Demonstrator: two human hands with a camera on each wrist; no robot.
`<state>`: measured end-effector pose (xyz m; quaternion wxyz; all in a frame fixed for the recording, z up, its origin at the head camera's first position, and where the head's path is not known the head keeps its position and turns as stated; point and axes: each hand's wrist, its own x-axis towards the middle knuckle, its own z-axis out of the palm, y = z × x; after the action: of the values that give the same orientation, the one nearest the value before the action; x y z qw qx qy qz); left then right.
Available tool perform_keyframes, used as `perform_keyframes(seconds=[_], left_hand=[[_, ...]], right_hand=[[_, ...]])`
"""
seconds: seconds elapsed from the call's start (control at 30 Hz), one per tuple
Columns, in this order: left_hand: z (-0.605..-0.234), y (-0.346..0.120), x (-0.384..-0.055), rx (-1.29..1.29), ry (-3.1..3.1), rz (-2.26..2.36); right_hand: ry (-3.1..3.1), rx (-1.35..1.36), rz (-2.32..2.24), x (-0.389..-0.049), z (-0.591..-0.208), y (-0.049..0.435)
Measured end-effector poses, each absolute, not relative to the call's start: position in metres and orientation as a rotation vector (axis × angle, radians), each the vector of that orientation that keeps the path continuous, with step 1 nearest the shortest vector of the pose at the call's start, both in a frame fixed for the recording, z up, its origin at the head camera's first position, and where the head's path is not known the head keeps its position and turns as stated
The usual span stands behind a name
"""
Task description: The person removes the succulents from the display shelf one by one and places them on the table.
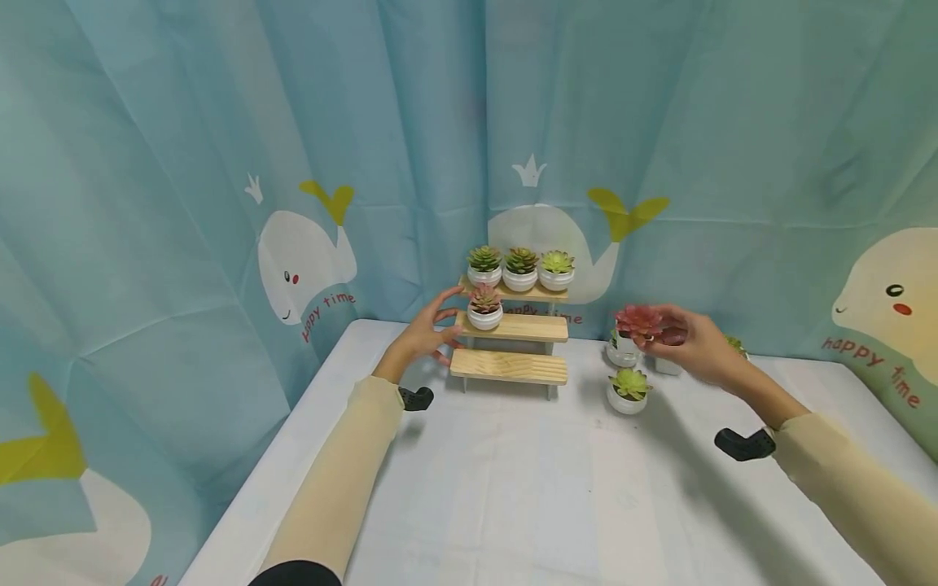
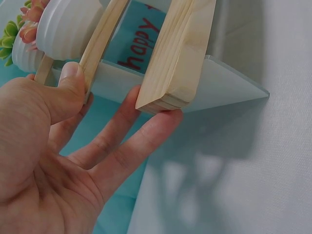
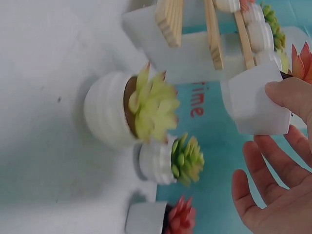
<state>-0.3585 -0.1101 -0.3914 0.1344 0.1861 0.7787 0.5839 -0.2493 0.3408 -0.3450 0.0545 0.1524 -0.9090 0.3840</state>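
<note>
A three-tier wooden plant stand (image 1: 513, 365) stands at the back of the table. My left hand (image 1: 419, 332) touches its left side, fingers spread over the plank ends; the thumb lies against the middle plank (image 2: 100, 41) and two fingertips touch the bottom plank's end (image 2: 170, 100). Three green succulents (image 1: 521, 262) in round white pots line the top tier, and a pink succulent (image 1: 484, 304) sits at the left of the middle one. To the right, my right hand (image 1: 689, 342) holds a red succulent (image 1: 639, 322) by its angular white pot (image 3: 258, 100), raised above the table.
Below my right hand, a light-green succulent (image 1: 628, 389) in a round white pot stands on the white table (image 1: 513, 488). Behind it are another green potted succulent (image 3: 183, 158) and a red one (image 3: 180, 217) in an angular pot. A blue whale-print curtain (image 1: 425, 122) hangs behind.
</note>
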Motion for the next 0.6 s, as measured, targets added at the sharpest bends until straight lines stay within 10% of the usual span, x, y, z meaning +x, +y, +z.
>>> perform_keyframes(seconds=[0.6], left_hand=[[-0.392,-0.111,-0.358,0.582,2.254,1.707]], right_hand=[[-2.733,0.37,1.199,-0.228,-0.361,0.38]])
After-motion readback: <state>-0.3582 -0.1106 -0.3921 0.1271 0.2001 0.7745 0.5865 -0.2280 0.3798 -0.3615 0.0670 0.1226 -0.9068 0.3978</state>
